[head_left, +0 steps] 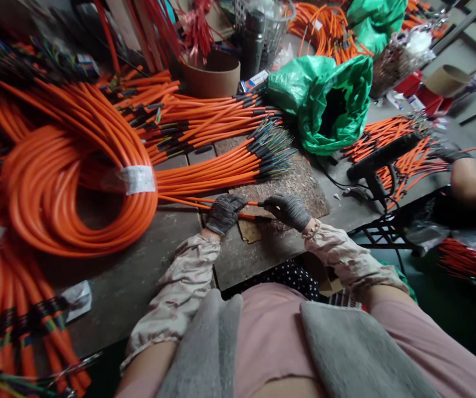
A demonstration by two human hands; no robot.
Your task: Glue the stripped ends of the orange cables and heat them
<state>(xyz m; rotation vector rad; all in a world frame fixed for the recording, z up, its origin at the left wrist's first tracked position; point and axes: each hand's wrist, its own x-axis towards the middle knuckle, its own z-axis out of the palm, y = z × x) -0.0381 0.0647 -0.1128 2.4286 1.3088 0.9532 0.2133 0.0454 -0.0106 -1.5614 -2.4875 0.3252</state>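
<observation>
At the bench edge, centre frame, the left hand (pixel 222 214) in its grey knit glove is closed around a single orange cable (pixel 249 203), and the right hand (pixel 287 211) is pinching the same cable just along from it! That sheath looks light but springy, so a firm hold close to the hands looks safest. Over to the left, a taped orange cable coil (pixel 51 221) sits on the worn workbench (pixel 130 287).

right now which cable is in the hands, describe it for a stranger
Find the orange cable coil bound with white tape. Right of it, the left hand and right hand wear grey knit gloves. The thin orange cable between them is a lone strand, unlike the bundles.
</observation>
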